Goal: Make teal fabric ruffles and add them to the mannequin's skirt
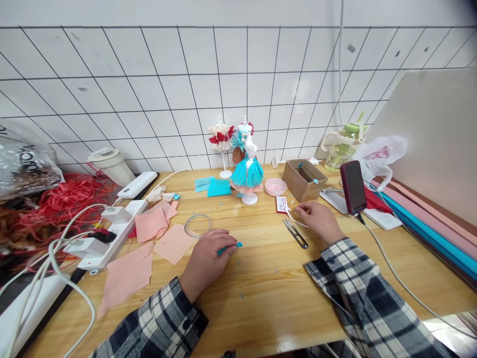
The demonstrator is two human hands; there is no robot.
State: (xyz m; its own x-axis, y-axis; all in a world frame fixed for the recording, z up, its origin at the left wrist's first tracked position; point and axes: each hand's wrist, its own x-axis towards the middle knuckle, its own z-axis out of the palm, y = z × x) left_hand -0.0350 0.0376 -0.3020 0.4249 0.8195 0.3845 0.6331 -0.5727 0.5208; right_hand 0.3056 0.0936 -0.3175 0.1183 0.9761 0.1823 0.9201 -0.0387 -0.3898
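While I pinch a blue cloth (239, 244) in my left hand (208, 256) over the desk (261, 308), its long axis slanting toward my right hand (321, 219), the snips (296, 235) lie between, nearer that right hand, whose grip by the white strip (298, 222) I cannot tell.

A small craft workshop by the look of it, glossy pale wooden table (268, 298) against a white square-tiled wall (164, 92), small white dress form in a ruffled turquoise skirt (248, 172), flat peach cloth pieces (130, 273), black-handled metal snips (294, 232)
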